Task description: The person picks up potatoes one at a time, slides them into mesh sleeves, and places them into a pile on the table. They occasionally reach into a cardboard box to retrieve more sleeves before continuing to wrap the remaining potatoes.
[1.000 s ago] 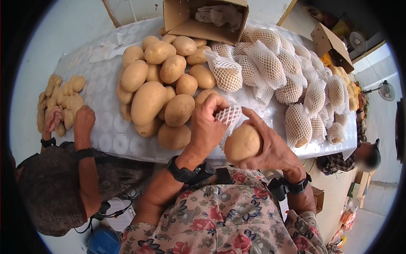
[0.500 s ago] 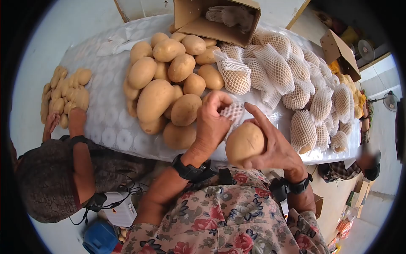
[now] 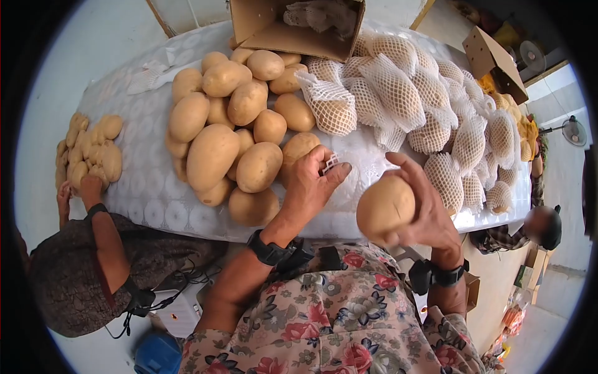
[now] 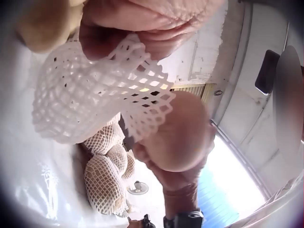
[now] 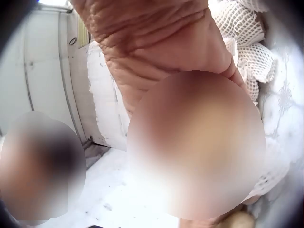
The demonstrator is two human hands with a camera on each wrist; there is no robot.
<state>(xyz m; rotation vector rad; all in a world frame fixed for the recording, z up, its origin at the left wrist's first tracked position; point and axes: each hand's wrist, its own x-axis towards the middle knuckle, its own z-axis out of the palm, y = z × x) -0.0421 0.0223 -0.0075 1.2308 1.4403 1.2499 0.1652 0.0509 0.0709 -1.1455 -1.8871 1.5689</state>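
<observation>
My left hand (image 3: 309, 190) pinches a white foam net sleeve (image 4: 76, 95) by its edge, between thumb and forefinger. In the left wrist view the sleeve hangs loose, its open end spreading in front of a bare potato (image 4: 178, 137). That potato (image 3: 386, 209) is in my right hand (image 3: 433, 209), with fingers and thumb around its right side, close over the table's front edge. A blur covers most of what the right hand holds in the right wrist view. Left of my left hand lies a heap of bare potatoes (image 3: 213, 156).
Net-wrapped potatoes (image 3: 392, 93) are piled at the back right. An open cardboard box (image 3: 265, 31) lies behind the heaps on the patterned tablecloth (image 3: 146, 149). At far left another person's hands work at a smaller potato pile (image 3: 93, 146). A further person is at far right.
The potato and my right hand have moved right, away from my left hand. The sleeve, bunched beside the potato before, now spreads out below my left fingers.
</observation>
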